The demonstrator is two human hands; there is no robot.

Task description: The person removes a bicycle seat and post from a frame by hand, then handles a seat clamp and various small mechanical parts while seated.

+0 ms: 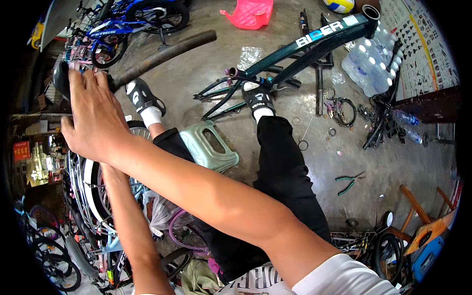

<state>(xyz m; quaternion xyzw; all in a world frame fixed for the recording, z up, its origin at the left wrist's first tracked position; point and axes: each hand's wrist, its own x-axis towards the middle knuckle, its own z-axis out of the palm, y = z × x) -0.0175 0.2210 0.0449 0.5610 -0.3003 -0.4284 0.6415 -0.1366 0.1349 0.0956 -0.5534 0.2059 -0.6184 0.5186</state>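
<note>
At the far left, my right hand (pixel 96 110) reaches across my body, its fingers bent over a dark bicycle saddle (pixel 61 81). A worn, rusty seat post (pixel 167 55) runs from the saddle side toward the upper middle, its free end pointing right. My left forearm (pixel 130 231) rises from the lower edge and passes behind my right wrist. The left hand's fingers are hidden there. Beyond my feet, a dark teal bicycle frame (pixel 282 58) lies tilted, its lower end beside my right shoe (pixel 259 100).
A pale green stool (pixel 203 160) stands between my legs. Green-handled pliers (pixel 346 186) lie on the floor at right. Shrink-wrapped bottles (pixel 366 69), a pink plastic piece (pixel 248 14) and a blue bicycle (pixel 115 30) are farther off. A white-rimmed wheel (pixel 93 191) stands near my left arm.
</note>
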